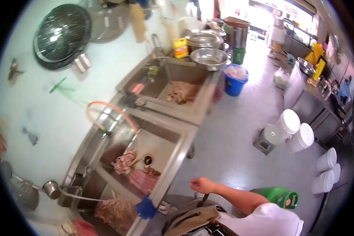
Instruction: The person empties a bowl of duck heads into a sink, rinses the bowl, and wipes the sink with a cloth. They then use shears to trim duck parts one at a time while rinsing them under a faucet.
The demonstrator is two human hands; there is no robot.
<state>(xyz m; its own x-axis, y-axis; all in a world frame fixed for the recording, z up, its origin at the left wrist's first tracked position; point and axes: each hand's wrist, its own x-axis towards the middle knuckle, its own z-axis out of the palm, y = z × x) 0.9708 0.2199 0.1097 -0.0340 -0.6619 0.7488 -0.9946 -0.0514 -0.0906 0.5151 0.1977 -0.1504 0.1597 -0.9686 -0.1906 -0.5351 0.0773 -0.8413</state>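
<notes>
one hand (202, 185) near sink (175, 154), yellow jug (180, 42), label (180, 50) blurred

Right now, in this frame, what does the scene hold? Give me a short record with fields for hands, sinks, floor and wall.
Right hand: bare, loosely curled; no held item visible
Left hand: not in view
Middle sink: raw meat near the drain; orange hose arching down into it
Far sink: brownish pieces
Near sink: pale heap, details unclear
Sink edge: blue item, kind unclear
Floor: blue bucket; gray stool beside white buckets
Wall: round strainer
</notes>
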